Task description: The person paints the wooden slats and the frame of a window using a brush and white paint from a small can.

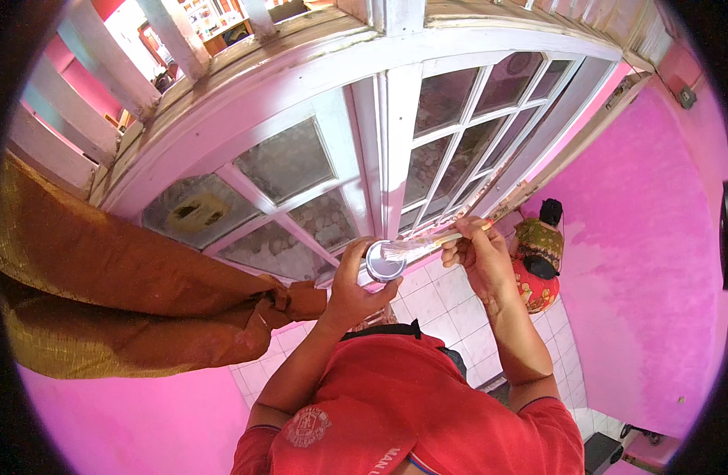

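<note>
My left hand point(355, 294) is wrapped around a small open can point(371, 274), with whitish paint point(378, 260) inside. In my right hand point(480, 255) is a paintbrush point(426, 243), gripped by its handle and slanting down to the left. Its pale bristles are over the can's mouth; whether the tips touch the paint, I cannot tell. Right behind both hands stands a white-framed glazed panel point(399, 119) with small panes. One pane point(201, 209) on the left side has a yellowish patch with a dark middle.
A knotted brown curtain point(132, 285) hangs close on my left. To the right, a person point(536, 255) is low down beside the pink wall point(631, 237). Below lie white floor tiles point(459, 297). Slanted slats point(174, 38) run above the frame. A black box point(601, 452) is at lower right.
</note>
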`<state>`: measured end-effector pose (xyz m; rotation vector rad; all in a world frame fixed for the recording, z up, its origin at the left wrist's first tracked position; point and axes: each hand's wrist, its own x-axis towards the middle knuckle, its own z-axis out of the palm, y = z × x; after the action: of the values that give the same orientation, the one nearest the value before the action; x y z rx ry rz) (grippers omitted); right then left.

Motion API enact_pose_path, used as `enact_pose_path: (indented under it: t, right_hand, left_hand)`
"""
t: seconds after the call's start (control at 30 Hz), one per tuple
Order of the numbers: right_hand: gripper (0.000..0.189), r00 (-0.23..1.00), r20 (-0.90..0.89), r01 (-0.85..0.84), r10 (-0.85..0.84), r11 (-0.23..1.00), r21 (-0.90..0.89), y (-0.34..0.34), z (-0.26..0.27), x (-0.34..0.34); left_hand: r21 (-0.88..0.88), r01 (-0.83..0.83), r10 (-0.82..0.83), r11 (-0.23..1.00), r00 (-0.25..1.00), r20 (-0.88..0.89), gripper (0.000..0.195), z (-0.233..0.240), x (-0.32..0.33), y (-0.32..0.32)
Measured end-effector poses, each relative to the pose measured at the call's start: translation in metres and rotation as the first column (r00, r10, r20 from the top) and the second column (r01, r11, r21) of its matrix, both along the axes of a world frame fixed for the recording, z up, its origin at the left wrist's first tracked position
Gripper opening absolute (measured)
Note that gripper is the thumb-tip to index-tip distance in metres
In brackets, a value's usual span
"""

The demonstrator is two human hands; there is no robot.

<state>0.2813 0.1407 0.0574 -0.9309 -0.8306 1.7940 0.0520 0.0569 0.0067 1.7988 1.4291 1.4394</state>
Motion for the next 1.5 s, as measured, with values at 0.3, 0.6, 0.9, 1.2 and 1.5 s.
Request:
enact_pose_path:
  t: [0.3,0.6,0.9,1.2,1.5]
  right_hand:
    - [0.023,0.969,-0.245,-0.089,0.024,0.962,-0.259,-0.009,-0.026,0.000]
    - [0.022,0.908,-0.385,0.167,-0.163,0.986,-0.023,0.027,-0.022,0.034]
    - [0.027,0.639,-0.303,0.696,-0.707,0.364,0.618,0.181,0.017,0.126]
    - [0.024,0.551,-0.382,0.732,-0.742,0.211,0.648,0.291,0.039,0.153]
    - [0.021,0.512,-0.377,0.759,-0.772,0.201,0.620,0.325,0.021,0.160]
  left_hand:
    - [0.026,-0.010,0.009,1.000,1.000,0.021,0.065,-0.012,0.007,0.007]
    - [-0.183,0.029,-0.005,0.983,0.991,0.133,0.067,-0.018,0.003,-0.006]
    - [-0.325,-0.040,0.103,0.945,0.979,0.178,0.073,-0.005,-0.003,-0.039]
    - [-0.300,-0.141,0.188,0.943,0.973,0.135,0.081,-0.012,-0.020,-0.049]
    - [-0.322,-0.124,0.188,0.939,0.966,0.178,0.082,-0.016,-0.022,-0.046]
